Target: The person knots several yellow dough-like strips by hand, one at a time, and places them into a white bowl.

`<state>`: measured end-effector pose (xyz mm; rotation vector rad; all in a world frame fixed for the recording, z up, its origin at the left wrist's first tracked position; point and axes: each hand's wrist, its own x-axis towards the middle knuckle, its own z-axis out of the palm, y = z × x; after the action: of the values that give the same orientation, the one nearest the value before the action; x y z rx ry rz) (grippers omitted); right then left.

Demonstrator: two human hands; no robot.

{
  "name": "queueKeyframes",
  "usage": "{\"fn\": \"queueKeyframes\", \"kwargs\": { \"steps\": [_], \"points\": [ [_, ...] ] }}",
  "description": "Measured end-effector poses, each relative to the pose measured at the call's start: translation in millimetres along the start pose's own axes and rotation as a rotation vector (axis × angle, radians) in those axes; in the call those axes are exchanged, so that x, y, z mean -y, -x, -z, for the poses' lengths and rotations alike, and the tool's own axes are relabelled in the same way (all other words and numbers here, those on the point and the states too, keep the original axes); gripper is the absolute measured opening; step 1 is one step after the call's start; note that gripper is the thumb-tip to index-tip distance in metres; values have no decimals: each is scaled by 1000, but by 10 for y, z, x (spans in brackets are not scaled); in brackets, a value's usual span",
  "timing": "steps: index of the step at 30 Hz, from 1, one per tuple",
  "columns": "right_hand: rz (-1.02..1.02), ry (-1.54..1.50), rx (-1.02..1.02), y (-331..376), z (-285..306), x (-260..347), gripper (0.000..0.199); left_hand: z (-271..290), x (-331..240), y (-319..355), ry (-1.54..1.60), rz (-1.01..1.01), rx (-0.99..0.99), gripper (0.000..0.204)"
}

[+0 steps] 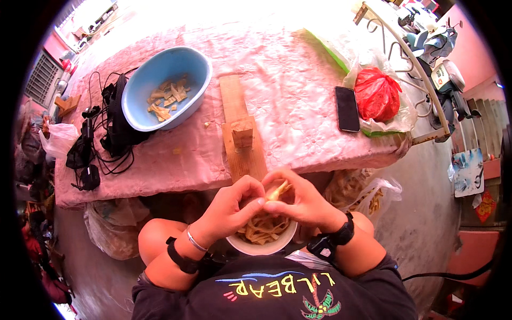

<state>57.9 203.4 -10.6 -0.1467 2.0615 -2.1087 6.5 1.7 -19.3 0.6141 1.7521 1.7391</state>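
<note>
pinching a yellow strip (280, 190), the right fingers (288, 175) hold it over the bowl (263, 248) beneath them, likely placed to catch whatever drops, while the left fingers (248, 184) curl at its end, whether gripping i cannot tell, the blue basin (160, 73) beyond, leftward.
</note>
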Motion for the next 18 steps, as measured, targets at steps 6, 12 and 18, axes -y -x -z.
{"fn": "queueKeyframes", "kwargs": {
  "steps": [6, 12, 18],
  "points": [
    [-121, -45, -80, -215, 199, -202, 14, 274, -26, -107, -107, 142, -138, 16],
    [-34, 212, -302, -521, 146, -441, 18, 379, 281, -295, -292, 52, -316, 17],
    [148, 592, -384, -641, 104, -677, 21, 343, 463, -446, -686, -72, -375, 16]
  ]
}}
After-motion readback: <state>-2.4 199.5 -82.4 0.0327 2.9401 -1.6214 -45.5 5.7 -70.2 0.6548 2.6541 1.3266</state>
